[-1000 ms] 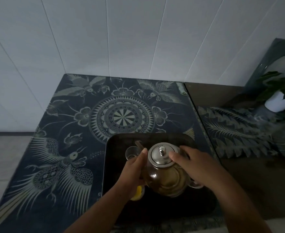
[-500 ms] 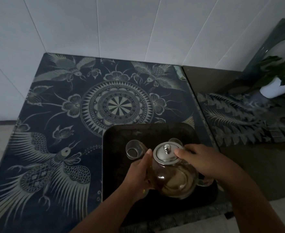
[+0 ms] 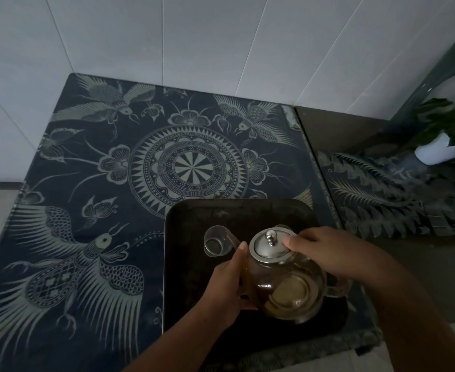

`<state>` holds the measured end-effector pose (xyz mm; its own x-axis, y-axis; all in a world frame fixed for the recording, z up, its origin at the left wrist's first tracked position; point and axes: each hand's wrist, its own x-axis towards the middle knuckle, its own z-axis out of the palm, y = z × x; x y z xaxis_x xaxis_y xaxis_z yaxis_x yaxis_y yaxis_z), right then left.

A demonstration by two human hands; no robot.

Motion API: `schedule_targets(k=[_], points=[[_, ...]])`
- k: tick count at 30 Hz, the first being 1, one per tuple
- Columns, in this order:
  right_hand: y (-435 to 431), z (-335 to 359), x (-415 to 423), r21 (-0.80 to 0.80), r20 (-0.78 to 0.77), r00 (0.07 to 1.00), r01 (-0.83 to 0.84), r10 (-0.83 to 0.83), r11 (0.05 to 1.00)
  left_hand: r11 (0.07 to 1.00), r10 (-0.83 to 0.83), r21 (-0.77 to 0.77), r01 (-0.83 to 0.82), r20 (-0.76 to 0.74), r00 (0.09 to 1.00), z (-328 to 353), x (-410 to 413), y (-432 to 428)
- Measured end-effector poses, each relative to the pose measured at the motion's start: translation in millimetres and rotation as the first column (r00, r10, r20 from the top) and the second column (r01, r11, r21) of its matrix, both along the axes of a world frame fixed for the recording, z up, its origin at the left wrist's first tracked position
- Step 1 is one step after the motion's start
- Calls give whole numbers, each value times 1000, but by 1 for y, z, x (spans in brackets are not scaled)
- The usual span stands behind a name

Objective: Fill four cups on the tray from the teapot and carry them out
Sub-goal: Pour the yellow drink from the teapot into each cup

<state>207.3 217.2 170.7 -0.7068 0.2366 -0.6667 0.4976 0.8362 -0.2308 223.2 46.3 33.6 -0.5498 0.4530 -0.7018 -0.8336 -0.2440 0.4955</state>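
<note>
I count one glass teapot and three glass cups that show on the one dark tray: one cup just left of the pot, a second rim behind the lid, a third at the right under my wrist. My left hand curls around the pot's left side, gripping it. My right hand rests fingertips on the metal lid, pressing it. The pot hangs tilted above the tray's near half. The tray sits on the patterned surface; a potted plant stands far right.
</note>
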Motion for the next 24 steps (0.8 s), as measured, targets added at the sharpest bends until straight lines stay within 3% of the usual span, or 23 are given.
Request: schedule_targets(k=[24], points=[[0, -2, -17, 26, 44, 998, -40, 39, 999, 1000, -16, -20, 16, 45, 999, 0, 5, 1]])
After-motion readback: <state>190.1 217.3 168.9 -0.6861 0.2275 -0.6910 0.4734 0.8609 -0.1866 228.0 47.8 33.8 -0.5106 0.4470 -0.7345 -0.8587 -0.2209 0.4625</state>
